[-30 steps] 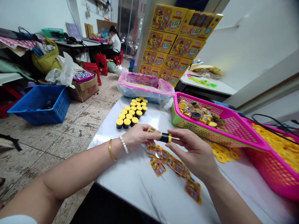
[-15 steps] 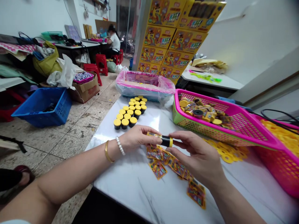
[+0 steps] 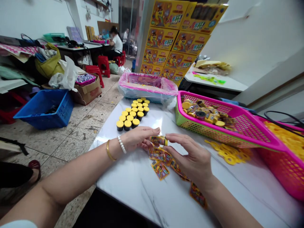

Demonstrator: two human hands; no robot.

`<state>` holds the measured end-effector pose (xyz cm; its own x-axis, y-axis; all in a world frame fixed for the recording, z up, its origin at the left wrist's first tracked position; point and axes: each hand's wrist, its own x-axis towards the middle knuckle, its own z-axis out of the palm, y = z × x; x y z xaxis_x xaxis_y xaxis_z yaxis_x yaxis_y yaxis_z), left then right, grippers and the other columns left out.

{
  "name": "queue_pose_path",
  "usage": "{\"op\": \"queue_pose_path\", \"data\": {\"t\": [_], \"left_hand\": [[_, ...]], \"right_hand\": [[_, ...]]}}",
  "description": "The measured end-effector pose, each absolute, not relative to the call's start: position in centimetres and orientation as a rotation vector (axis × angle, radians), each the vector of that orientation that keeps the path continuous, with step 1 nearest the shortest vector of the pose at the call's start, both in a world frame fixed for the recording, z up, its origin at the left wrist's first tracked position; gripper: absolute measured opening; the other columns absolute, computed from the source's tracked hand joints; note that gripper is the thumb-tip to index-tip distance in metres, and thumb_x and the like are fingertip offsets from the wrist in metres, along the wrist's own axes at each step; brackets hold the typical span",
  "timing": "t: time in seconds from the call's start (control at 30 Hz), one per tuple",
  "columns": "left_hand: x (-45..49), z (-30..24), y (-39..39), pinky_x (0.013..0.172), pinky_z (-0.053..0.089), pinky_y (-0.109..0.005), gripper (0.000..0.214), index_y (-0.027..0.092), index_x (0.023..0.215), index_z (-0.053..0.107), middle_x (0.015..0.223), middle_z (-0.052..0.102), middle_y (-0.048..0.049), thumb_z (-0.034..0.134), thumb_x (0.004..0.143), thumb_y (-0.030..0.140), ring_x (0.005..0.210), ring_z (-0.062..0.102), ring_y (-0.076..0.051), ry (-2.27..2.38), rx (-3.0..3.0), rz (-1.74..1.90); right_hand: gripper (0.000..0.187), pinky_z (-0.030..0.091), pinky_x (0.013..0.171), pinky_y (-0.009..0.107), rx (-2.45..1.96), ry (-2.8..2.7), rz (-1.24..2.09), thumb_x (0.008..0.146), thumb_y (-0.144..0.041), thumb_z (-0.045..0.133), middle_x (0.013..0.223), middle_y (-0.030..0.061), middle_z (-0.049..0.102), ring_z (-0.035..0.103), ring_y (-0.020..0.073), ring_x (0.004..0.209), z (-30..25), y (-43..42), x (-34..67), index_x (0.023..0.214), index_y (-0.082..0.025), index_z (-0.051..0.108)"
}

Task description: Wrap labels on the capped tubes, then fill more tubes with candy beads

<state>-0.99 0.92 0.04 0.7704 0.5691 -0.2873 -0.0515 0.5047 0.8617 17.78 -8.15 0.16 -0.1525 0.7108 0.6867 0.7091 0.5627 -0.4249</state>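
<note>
Seated at a white marble-topped table (image 3: 133,193), we had a blue plastic crate (image 3: 45,110) on the floor at far left, beside a cardboard box (image 3: 87,93). Farther back, a co-worker (image 3: 116,42) in a white shirt sat at a bench near red stools (image 3: 103,65). Rows of upright black pots with yellow lids (image 3: 131,114) stood on the table just ahead of our left hand (image 3: 136,139), which wore a gold bangle (image 3: 108,150) and a pearl bracelet (image 3: 121,144). That hand's thumb and fingers were closed on the left end of a small pot wrapped in a printed label (image 3: 158,140). The pot sat between our two hands, held above the table and over a scatter of loose printed labels (image 3: 159,160). Our right hand (image 3: 190,152) closed on it from the other side, its fingertips (image 3: 169,136) against the pot's right end. Behind the hands rose a stack of yellow cartons (image 3: 171,41). To the right, a pink-and-green mesh basket (image 3: 201,133) held a jumble of pots and labels (image 3: 204,115), with yellow plastic rings (image 3: 229,155) lying on the table beside it. At far right, a second pink basket (image 3: 282,171) was heaped with more rings.
</note>
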Motion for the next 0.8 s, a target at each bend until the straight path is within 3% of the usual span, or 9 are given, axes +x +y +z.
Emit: {"op": "queue_pose_path", "data": {"t": [0.1, 0.23, 0.37, 0.5, 0.6, 0.7, 0.8], "left_hand": [[-0.9, -0.2, 0.9, 0.052, 0.036, -0.022, 0.051, 0.010, 0.082, 0.067, 0.069, 0.065, -0.0032, 0.085, 0.063, 0.054, 0.054, 0.056, -0.008, 0.603, 1.053, 0.414], [-0.5, -0.4, 0.2, 0.061, 0.041, -0.021, 0.042, 0.011, 0.088, 0.069, 0.075, 0.066, -0.0017, 0.087, 0.064, 0.039, 0.064, 0.056, -0.007, 0.584, 1.153, 0.594], [-0.2, -0.8, -0.2, 0.055, 0.038, -0.021, 0.048, 0.011, 0.083, 0.066, 0.062, 0.059, 0.0019, 0.082, 0.066, 0.053, 0.055, 0.051, -0.007, 0.619, 1.222, 0.599], [-0.1, -1.3, -0.1, 0.048, 0.036, -0.022, 0.062, 0.012, 0.077, 0.061, 0.059, 0.059, 0.0002, 0.074, 0.065, 0.071, 0.046, 0.049, -0.007, 0.584, 1.176, 0.443], [-0.1, -1.3, 0.0, 0.047, 0.036, -0.022, 0.062, 0.013, 0.085, 0.061, 0.062, 0.062, -0.0017, 0.075, 0.066, 0.070, 0.047, 0.052, -0.008, 0.504, 1.092, 0.406], [-0.2, -1.3, 0.1, 0.049, 0.037, -0.021, 0.062, 0.014, 0.090, 0.060, 0.063, 0.063, -0.0005, 0.082, 0.060, 0.064, 0.050, 0.054, -0.008, 0.474, 1.071, 0.460], [-0.1, -1.4, 0.1, 0.046, 0.036, -0.021, 0.062, 0.014, 0.076, 0.058, 0.055, 0.057, 0.0021, 0.079, 0.059, 0.069, 0.044, 0.049, -0.007, 0.606, 1.162, 0.490]], "right_hand": [[0.026, 0.060, 0.086, 0.038, -1.148, -1.846, 0.053, 0.079, -0.017, 0.076, 0.102, 0.0047, 0.077, 0.073, 0.0221, 0.091, -0.1, -8.1, 18.0, 0.103, -0.028, 0.074], [0.019, 0.064, 0.068, 0.034, -1.347, -1.463, 0.447, 0.074, -0.030, 0.081, 0.086, 0.0050, 0.078, 0.074, 0.0206, 0.072, -0.7, -7.6, 16.9, 0.091, -0.021, 0.076], [0.026, 0.064, 0.066, 0.033, -1.353, -1.260, 0.895, 0.072, -0.038, 0.082, 0.082, 0.0062, 0.078, 0.074, 0.0206, 0.071, -0.5, -7.1, 16.9, 0.088, -0.018, 0.076], [0.038, 0.065, 0.074, 0.036, -1.228, -1.231, 1.280, 0.076, -0.040, 0.080, 0.091, 0.0060, 0.079, 0.076, 0.0209, 0.077, -0.4, -6.9, 18.0, 0.108, -0.020, 0.072], [0.033, 0.066, 0.071, 0.035, -1.158, -1.167, 1.320, 0.071, -0.040, 0.084, 0.088, 0.0039, 0.078, 0.076, 0.0198, 0.073, -0.6, -6.9, 18.0, 0.095, -0.022, 0.072], [0.030, 0.065, 0.056, 0.030, -1.120, -1.078, 1.273, 0.068, -0.043, 0.085, 0.081, 0.0007, 0.075, 0.073, 0.0166, 0.060, -1.0, -6.9, 17.7, 0.080, -0.022, 0.068], [0.030, 0.065, 0.056, 0.031, -1.150, -1.115, 1.331, 0.072, -0.043, 0.082, 0.077, 0.0007, 0.073, 0.073, 0.0175, 0.059, -1.4, -7.0, 17.6, 0.090, -0.023, 0.070]]}}
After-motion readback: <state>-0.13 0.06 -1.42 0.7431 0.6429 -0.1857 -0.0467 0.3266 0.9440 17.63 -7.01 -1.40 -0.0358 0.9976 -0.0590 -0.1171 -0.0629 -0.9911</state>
